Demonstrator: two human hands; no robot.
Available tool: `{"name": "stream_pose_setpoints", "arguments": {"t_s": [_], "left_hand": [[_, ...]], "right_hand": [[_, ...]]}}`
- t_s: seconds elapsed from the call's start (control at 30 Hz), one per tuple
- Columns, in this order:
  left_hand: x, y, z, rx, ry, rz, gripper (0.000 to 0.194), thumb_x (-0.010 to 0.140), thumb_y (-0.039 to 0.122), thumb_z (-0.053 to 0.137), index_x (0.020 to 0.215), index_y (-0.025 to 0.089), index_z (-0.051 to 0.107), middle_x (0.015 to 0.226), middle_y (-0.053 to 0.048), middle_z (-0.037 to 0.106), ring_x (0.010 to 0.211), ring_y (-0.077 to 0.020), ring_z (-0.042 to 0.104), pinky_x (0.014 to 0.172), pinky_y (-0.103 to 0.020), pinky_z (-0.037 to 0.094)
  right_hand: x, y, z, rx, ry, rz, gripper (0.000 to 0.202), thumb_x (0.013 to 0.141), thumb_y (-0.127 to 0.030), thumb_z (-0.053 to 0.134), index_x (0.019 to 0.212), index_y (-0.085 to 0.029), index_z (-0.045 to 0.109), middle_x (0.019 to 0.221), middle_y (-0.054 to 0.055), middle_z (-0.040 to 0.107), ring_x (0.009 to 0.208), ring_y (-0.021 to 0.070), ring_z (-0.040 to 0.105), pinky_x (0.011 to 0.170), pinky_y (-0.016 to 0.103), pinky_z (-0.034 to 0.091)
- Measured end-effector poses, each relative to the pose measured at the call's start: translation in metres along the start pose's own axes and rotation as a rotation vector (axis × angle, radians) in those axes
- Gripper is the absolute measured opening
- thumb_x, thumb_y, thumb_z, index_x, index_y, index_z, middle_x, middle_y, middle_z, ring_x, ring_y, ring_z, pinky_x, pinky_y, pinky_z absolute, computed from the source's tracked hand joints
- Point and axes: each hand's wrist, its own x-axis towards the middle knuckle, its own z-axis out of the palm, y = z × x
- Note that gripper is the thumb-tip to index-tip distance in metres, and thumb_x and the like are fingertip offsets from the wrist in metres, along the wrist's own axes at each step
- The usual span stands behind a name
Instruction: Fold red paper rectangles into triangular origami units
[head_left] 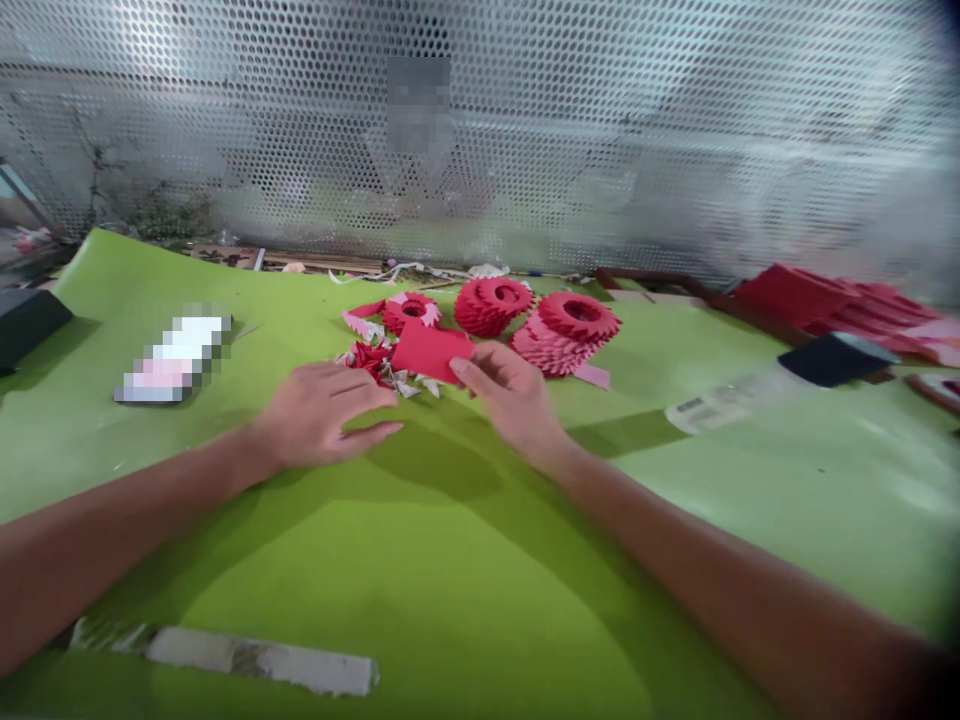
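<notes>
A flat red piece of paper [427, 352] is pinched at its right edge between the thumb and fingers of my right hand [514, 392]. To its left, my left hand [322, 412] has its thumb and fingers apart, with nothing between them. Just beyond the hands lies a small pile of folded red and pale paper pieces [370, 360], partly hidden by the red paper. Behind it stand a small red and pink paper ring [412, 311], a red folded-paper stack [480, 306] and a taller pink and red stack [574, 335].
A phone [176, 358] lies at the left on the green table covering [420, 590]. At the right are a clear bottle with a dark cap [825, 362] and red paper bundles [810, 300]. A strip of tape [262, 660] crosses the near side. A perforated metal panel [570, 130] rises behind.
</notes>
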Motion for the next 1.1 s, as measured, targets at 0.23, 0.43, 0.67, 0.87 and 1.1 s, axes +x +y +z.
{"name": "stream_pose_setpoints", "arguments": {"t_s": [0.23,0.43,0.67,0.87,1.1], "left_hand": [[0.002,-0.001,0.001,0.173,0.059,0.119,0.024,0.094,0.042,0.068,0.108,0.022,0.067,0.092,-0.002,0.069,0.078,-0.0149,0.061,0.069,-0.028,0.048],[0.002,0.000,-0.001,0.225,0.034,0.095,0.006,0.095,0.027,0.067,0.101,0.024,0.070,0.096,-0.001,0.072,0.085,-0.0169,0.064,0.077,-0.032,0.050],[0.005,0.002,-0.002,0.208,-0.010,0.112,0.015,0.100,0.024,0.058,0.093,0.023,0.071,0.098,0.000,0.074,0.090,-0.0156,0.067,0.084,-0.029,0.051],[0.003,0.005,0.001,-0.036,-0.112,-0.055,0.014,0.098,0.024,0.061,0.096,0.021,0.074,0.128,-0.008,0.069,0.115,-0.0231,0.064,0.102,-0.038,0.049],[0.002,0.003,0.005,-0.354,-0.172,-0.375,0.019,0.100,0.029,0.058,0.102,0.017,0.074,0.105,-0.007,0.077,0.096,-0.0189,0.072,0.089,-0.032,0.057]], "right_hand": [[-0.013,0.001,0.006,0.122,-0.319,0.137,0.036,0.089,-0.052,0.063,0.074,-0.018,0.061,0.066,-0.001,0.061,0.058,0.0110,0.049,0.056,0.024,0.038],[-0.014,0.002,0.006,0.069,-0.401,0.148,0.040,0.091,-0.052,0.060,0.070,-0.018,0.059,0.063,-0.001,0.059,0.054,0.0100,0.047,0.052,0.024,0.034],[-0.018,0.003,0.007,0.011,-0.377,0.053,0.029,0.096,-0.044,0.055,0.087,-0.019,0.063,0.072,-0.001,0.060,0.059,0.0117,0.053,0.054,0.024,0.038],[-0.019,0.001,0.009,-0.013,-0.368,-0.004,0.016,0.094,-0.033,0.058,0.095,-0.019,0.066,0.079,0.001,0.065,0.065,0.0136,0.056,0.056,0.025,0.042],[-0.021,0.005,0.006,-0.071,-0.438,0.042,0.020,0.095,-0.036,0.058,0.104,-0.021,0.067,0.076,0.000,0.063,0.056,0.0123,0.052,0.048,0.024,0.037]]}}
